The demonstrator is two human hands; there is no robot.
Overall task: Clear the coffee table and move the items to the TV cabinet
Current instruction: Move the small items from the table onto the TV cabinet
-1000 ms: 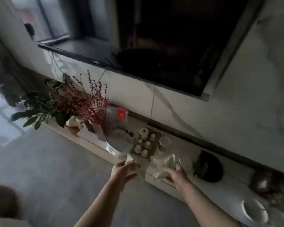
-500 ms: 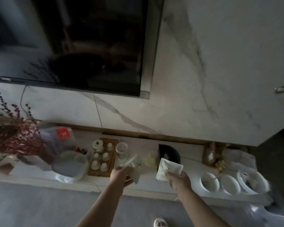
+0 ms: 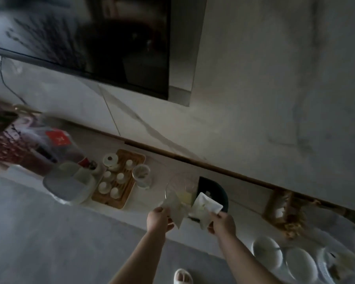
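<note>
Here we stand at the low white TV cabinet (image 3: pixel 240 203), both arms stretched over its front edge. Our left hand (image 3: pixel 159 219) pinches a pale translucent plastic wrapper (image 3: pixel 177 210) between thumb and curled fingers, and our right hand (image 3: pixel 222 222) grips a small white square dish (image 3: pixel 208 203) by its near corner. Both things hang just above the cabinet top, in front of a clear glass bowl (image 3: pixel 180 185) and a dark round plate (image 3: pixel 213 190). To the left sit a bamboo tea tray (image 3: pixel 129 191) carrying small white cups, a glass beaker (image 3: pixel 141 176) just beside it, and a white lidded plastic tub (image 3: pixel 68 186). Three white oval dishes (image 3: pixel 300 262) lie at far right.
</note>
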